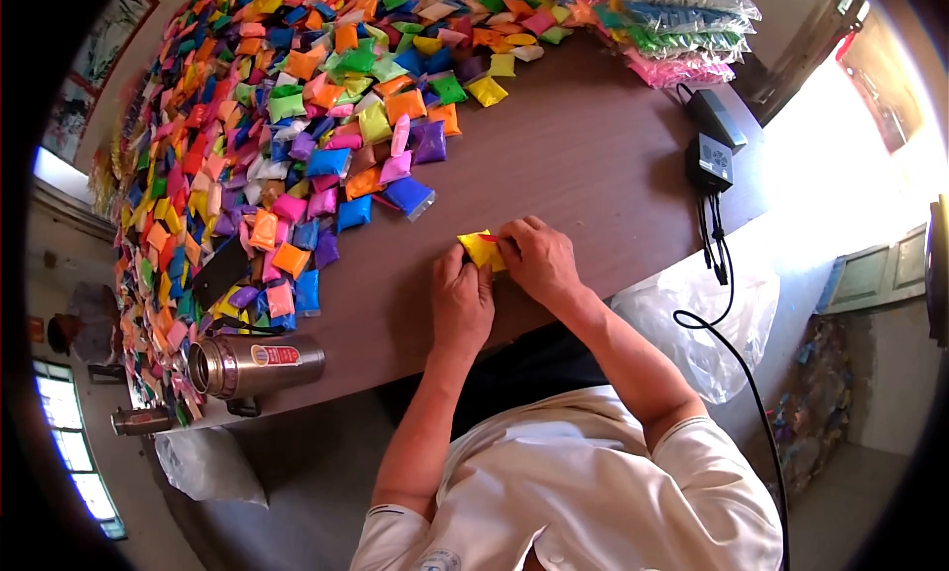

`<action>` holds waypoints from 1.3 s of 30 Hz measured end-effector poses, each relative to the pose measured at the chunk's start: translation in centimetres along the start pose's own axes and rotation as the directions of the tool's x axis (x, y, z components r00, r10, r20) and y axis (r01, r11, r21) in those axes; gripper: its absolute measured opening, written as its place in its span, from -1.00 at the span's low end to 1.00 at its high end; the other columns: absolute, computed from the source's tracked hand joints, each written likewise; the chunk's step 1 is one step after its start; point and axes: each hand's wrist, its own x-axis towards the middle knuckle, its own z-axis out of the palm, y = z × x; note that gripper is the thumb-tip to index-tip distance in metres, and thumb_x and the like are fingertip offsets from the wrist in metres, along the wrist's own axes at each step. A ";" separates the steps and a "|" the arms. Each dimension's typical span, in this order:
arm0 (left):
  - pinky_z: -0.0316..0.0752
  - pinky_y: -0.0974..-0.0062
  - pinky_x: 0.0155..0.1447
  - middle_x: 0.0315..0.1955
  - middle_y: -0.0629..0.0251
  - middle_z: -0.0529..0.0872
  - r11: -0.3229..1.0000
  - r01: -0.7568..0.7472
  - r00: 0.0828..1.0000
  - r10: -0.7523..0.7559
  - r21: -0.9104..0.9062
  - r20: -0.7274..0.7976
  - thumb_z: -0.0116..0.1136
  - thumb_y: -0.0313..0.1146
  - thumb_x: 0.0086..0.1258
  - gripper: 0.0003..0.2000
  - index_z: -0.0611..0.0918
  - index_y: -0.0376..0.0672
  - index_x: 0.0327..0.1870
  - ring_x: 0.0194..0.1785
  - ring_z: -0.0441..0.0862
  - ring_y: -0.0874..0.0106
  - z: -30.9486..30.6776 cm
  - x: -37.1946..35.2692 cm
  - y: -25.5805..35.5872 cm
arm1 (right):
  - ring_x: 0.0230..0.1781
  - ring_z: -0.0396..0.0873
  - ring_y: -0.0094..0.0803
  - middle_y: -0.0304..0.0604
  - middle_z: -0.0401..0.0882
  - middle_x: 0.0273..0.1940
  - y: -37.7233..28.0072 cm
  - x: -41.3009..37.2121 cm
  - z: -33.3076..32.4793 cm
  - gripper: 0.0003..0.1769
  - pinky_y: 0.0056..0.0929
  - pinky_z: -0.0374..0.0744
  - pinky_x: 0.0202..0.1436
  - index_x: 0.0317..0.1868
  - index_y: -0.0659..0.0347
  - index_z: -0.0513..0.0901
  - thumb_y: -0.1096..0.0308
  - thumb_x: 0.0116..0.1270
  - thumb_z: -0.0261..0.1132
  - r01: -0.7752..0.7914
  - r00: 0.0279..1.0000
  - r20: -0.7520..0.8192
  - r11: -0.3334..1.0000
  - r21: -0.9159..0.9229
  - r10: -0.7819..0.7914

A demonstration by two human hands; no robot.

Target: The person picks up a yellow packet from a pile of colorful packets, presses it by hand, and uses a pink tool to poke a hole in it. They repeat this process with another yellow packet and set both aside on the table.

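Note:
A small yellow packet [480, 250] is held between both hands above the brown table. My left hand [463, 299] grips its lower left side, fingers closed on it. At its upper right, my right hand [539, 260] is closed in a pinch, and a thin red piece [488, 237] shows at the fingertips against the packet. How far the fingers cover the packet's right edge is hard to tell. Up and to the left of the hands, a blue packet [407, 196] and a purple packet [428, 142] lie at the near edge of a large pile.
Many coloured packets [287, 101] cover the table's left and back. A steel flask [259, 365] lies at the front left. Stacked plastic bags [682, 32] stand at the back right, near a black device [711, 163] with a cable. A clear bag [702, 319] hangs beside the table [583, 166].

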 end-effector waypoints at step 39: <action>0.49 0.65 -0.27 -0.47 0.33 0.65 0.424 0.602 0.793 -0.415 -0.677 0.446 0.01 -0.04 0.51 -0.61 0.59 -0.27 -0.25 -0.42 0.59 0.59 -6.0 -7.7 2.7 | -0.50 0.49 -0.58 -0.20 0.59 -0.44 -3.3 -5.6 -3.2 -0.88 -0.63 0.51 -0.42 -0.23 0.38 0.62 0.46 0.36 0.25 -0.248 0.941 0.333 0.782 0.572 0.055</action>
